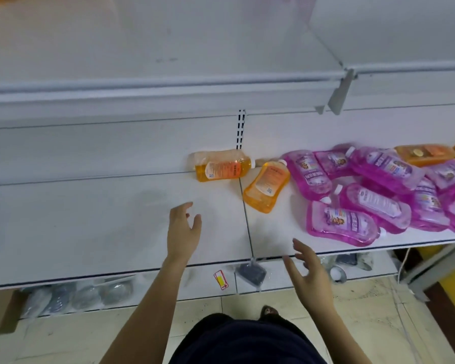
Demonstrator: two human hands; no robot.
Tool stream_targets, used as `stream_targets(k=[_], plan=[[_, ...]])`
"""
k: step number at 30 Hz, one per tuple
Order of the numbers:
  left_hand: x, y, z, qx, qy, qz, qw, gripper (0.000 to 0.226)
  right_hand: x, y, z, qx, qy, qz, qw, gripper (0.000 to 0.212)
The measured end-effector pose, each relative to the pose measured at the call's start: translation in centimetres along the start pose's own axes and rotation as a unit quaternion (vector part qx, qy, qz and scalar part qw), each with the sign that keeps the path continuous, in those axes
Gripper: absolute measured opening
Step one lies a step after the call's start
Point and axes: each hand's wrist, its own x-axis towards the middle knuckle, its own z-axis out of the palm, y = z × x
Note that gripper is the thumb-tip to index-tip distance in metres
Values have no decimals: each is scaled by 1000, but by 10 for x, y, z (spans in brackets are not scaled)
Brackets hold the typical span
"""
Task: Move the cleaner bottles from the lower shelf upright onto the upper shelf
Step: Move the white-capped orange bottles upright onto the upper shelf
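Two orange cleaner bottles lie flat on the lower shelf: one against the back panel, the other tilted just right of it. Several pink bottles lie in a heap at the right, with another orange bottle behind them. The upper shelf is white and bare. My left hand hovers open over the lower shelf, in front of the orange bottles. My right hand is open at the shelf's front edge, below and left of the nearest pink bottle. Neither hand touches a bottle.
A slotted upright divides the back panel. A grey shelf bracket hangs under the upper shelf at right. Below the lower shelf lie wrapped dark packs and a red-yellow tag. A cardboard box stands at the lower left.
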Motion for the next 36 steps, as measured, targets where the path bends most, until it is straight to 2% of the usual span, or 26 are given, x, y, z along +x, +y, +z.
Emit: stream_targets(k=[3, 6, 11, 15, 20, 24, 27, 32, 34, 36], plan=[[51, 18, 10, 10, 41, 41, 998, 41, 51, -15, 8, -13, -20, -62, 998, 43], [93, 29, 22, 32, 63, 34, 997, 51, 85, -20, 16, -33, -26, -99, 994, 45], [143, 37, 39, 182, -57, 74, 979, 67, 133, -24, 28, -148, -85, -122, 978, 63], [153, 34, 41, 267, -90, 96, 955, 71, 162, -33, 48, -284, -154, -108, 940, 60], [132, 25, 35, 241, -87, 118, 959, 57, 156, -27, 47, -240, -153, -103, 953, 59], [79, 5, 28, 298, 24, 176, 938, 50, 134, -25, 34, -175, -162, -132, 962, 59], [35, -15, 20, 308, 81, 206, 925, 60, 107, -20, 23, -150, -144, -133, 969, 60], [-20, -36, 2, 310, 67, 202, 927, 51, 71, -15, 18, -177, -116, -80, 974, 52], [-21, -33, -1, 255, 39, 157, 953, 48, 68, -26, 28, -197, -97, -34, 975, 63], [-16, -33, -4, 192, -12, 97, 976, 51, 65, -37, 43, -252, -71, 21, 965, 84]])
